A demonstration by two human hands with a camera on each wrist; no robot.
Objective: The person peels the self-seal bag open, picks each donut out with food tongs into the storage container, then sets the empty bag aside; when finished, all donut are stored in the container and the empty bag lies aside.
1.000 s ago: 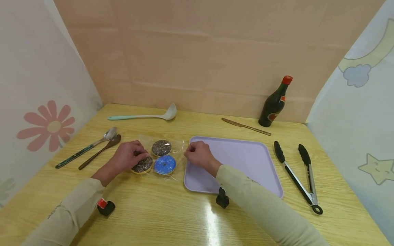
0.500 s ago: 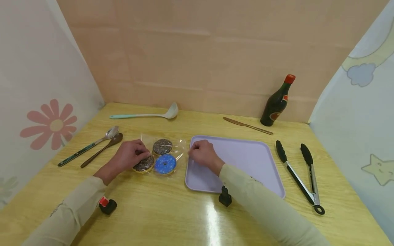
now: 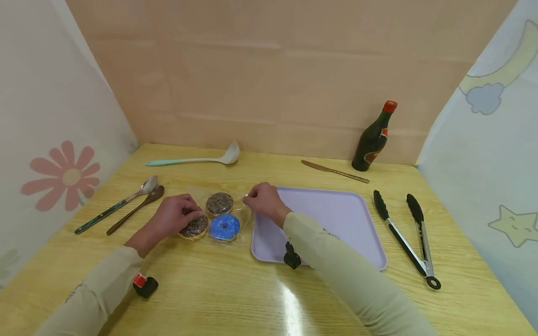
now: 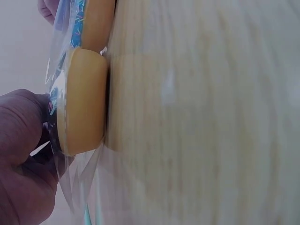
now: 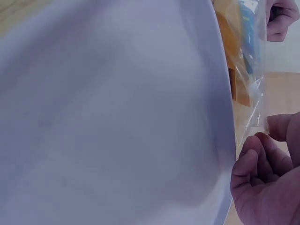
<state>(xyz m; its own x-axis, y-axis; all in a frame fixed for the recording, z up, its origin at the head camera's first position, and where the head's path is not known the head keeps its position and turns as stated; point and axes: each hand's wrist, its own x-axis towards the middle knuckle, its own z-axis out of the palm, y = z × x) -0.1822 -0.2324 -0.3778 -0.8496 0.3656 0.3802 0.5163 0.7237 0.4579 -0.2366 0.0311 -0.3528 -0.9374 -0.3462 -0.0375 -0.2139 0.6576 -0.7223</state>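
While my left hand [image 3: 174, 215] pinches the clear bag [image 3: 245, 218] at the near-left chocolate doughnut [image 3: 195, 228], the bag runs rightward on the worktop [image 3: 210, 289]; long axis apparently left-right, mouth not discernible. Blue doughnut [image 3: 224, 227]: just right. Farther: my right hand [image 3: 265, 202], pinching the bag's right edge, by the purple tray's [image 3: 328, 219] far-left corner.

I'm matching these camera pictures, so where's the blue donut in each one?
Head: blue donut just left of the tray.
Left wrist: blue donut left of centre, cut off by the top edge.
Right wrist: blue donut at top right, partly showing.
Shared landmark: the left hand, in all three.
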